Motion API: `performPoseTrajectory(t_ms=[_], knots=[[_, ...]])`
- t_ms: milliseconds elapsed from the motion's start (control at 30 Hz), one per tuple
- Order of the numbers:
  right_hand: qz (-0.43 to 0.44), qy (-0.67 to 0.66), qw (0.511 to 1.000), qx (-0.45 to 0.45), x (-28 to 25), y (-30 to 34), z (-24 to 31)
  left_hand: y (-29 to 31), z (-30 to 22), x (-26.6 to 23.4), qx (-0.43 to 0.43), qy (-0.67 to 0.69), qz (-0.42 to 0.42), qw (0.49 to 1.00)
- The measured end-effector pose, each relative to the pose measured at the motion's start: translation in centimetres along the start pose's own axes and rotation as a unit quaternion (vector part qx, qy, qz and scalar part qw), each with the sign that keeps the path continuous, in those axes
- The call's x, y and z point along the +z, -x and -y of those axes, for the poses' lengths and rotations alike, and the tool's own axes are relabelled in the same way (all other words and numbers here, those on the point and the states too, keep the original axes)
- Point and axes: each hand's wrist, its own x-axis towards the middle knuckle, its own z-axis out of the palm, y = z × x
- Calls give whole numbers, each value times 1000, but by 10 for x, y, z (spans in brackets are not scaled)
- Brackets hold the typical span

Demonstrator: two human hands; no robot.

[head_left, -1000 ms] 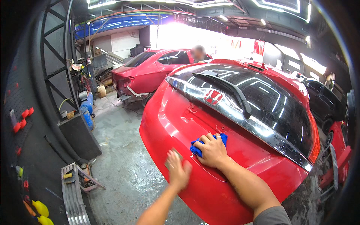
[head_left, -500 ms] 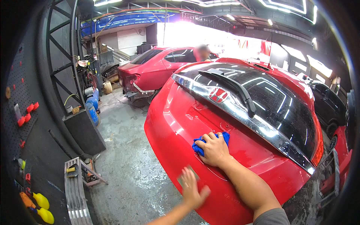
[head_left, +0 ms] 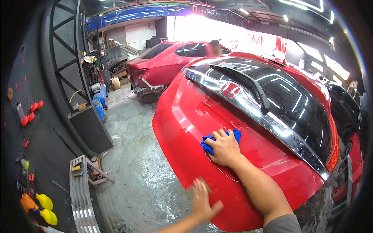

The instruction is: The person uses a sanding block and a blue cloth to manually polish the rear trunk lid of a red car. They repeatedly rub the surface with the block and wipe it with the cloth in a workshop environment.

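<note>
Both arms (head_left: 261, 184) reach forward, left hand (head_left: 201, 204) flat, right hand (head_left: 224, 148) clutching blue cloth (head_left: 206, 147).

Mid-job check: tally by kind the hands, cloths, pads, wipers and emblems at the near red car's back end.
Left hand and right hand: 2
Blue cloth: 1
Flat pad, blurred: 1
Black wiper: 1
Emblem: 1
Total: 6
</note>
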Motion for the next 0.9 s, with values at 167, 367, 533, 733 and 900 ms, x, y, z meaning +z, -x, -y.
performPoseTrajectory(t_ms=[167,367,533,733,900], knots=[[12,-13,1000,-6,-3,5,0,-48,48,-7,3,6,-30,1000],[43,-31,999,-8,-10,7,5,-156,126,-22,-213,42,-38,975],[45,-30,998,-18,-4,5,4,-41,17,-2,-72,27,5,997],[-57,-29,997,-52,13,11,4,-26,3,-14,-76,-19,44,996],[27,-2,999,-29,8,5,14,-12,4,-9,-94,14,37,995]])
